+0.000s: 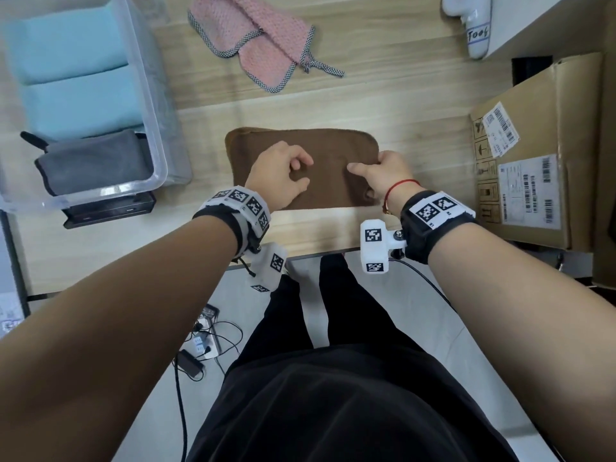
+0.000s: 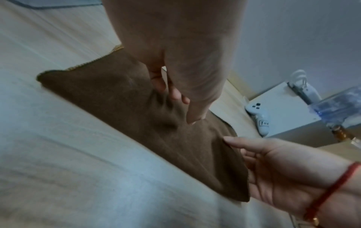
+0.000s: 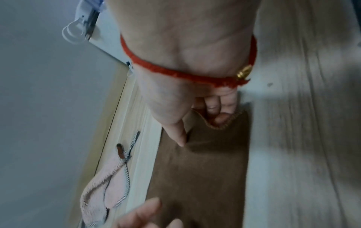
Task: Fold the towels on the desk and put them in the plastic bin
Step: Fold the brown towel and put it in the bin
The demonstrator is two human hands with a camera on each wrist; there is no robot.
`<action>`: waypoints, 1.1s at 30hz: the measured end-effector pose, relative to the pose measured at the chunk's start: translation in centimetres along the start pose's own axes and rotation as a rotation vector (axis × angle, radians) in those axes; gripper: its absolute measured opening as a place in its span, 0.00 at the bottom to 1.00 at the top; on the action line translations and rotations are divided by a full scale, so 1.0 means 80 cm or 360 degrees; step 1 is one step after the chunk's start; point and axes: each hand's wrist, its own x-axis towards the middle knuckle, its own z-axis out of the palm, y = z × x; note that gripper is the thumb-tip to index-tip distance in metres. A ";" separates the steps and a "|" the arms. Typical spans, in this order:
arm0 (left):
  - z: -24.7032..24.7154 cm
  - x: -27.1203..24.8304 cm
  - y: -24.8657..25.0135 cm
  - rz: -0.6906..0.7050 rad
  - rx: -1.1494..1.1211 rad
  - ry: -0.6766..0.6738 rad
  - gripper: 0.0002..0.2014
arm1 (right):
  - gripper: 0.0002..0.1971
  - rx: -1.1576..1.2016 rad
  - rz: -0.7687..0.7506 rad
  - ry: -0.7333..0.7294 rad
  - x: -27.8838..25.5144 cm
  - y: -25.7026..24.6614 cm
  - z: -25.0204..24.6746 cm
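A folded brown towel (image 1: 320,151) lies flat near the desk's front edge. My left hand (image 1: 298,173) sits on its left half with curled fingers, and in the left wrist view the left hand (image 2: 185,111) pinches the cloth of the brown towel (image 2: 117,100) into wrinkles. My right hand (image 1: 376,171) holds the towel's right edge. In the right wrist view its thumb lies on top and the fingers (image 3: 215,108) tuck under the lifted corner of the brown towel (image 3: 199,177). A crumpled pink towel (image 1: 263,45) lies at the back. The clear plastic bin (image 1: 160,155) stands at left.
Inside the bin lie two folded light blue towels (image 1: 73,71) and a grey towel (image 1: 96,158). A black device (image 1: 110,211) sits under the bin's front. A cardboard box (image 1: 533,145) stands at right, and a white controller (image 1: 473,25) at the back right.
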 end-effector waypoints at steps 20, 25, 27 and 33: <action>-0.016 -0.092 -0.067 -0.0620 -0.1575 -0.0156 0.40 | 0.16 -0.0071 -0.0218 -0.0561 -0.062 -0.113 0.161; -0.019 -0.095 -0.077 -0.0755 -0.1627 -0.0111 0.18 | 0.23 -0.0202 -0.0160 -0.0660 -0.061 -0.118 0.182; -0.019 -0.092 -0.077 -0.0879 -0.1528 -0.0046 0.09 | 0.24 -0.0274 -0.0234 -0.0628 -0.058 -0.120 0.180; -0.010 -0.088 -0.082 -0.1090 -0.1279 0.0219 0.18 | 0.15 -0.0709 -0.0723 -0.0336 -0.038 -0.114 0.156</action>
